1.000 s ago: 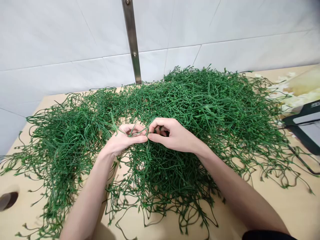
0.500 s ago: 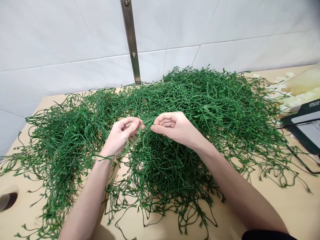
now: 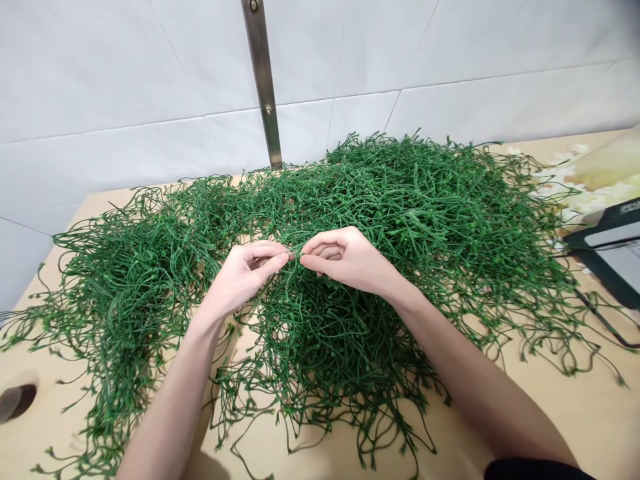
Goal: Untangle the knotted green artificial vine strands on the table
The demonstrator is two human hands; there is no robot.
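A large tangled heap of thin green artificial plant stems [image 3: 345, 333] spreads across the pale wooden table. Just above its middle, my left hand [image 3: 255, 270] pinches a green stem between thumb and forefinger. My right hand [image 3: 345, 257] faces it from the right, fingers curled and thumb and fingertips close together at the same stem. Only a narrow gap separates the two sets of fingertips. The stem's ends blend into the heap, so its full length cannot be made out.
A grey-white tiled wall [image 3: 165, 73] with a metal strip [image 3: 263, 73] rises behind the table [image 3: 380, 447]. On the right lie a dark-framed item [image 3: 610, 253] and a sheet printed with white flowers [image 3: 595, 187]. A round hole [image 3: 17, 402] shows at the left.
My left hand has moved slightly right and closed its fingers into a flatter pinch. The loose stem that lay across the left wrist is gone from there. My right hand has barely shifted.
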